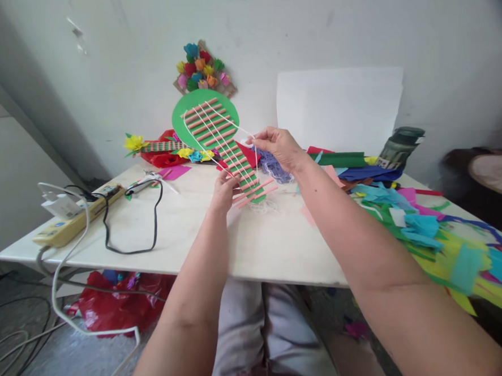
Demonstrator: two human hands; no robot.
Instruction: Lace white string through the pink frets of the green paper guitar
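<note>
A green paper guitar (233,116) with rows of pinkish rolled-paper sticks across it is held tilted above the table. My left hand (226,190) grips the lower part of its neck, fingers closed on the left edge. Several white strings (211,122) run lengthwise over the sticks. My right hand (279,146) pinches one loose white string (243,129), pulled out to the right of the guitar, its end hanging beside the fingers. Under the guitar's lower end lies a small tangle of white string (266,207).
On the left are a yellow power strip (60,229), a black cable (131,252) and a glue gun (146,183). Coloured paper scraps (419,229) cover the right side, near a dark bottle (401,147). Purple yarn (275,164) lies behind my right hand. A paper-flower piece (203,69) leans on the wall.
</note>
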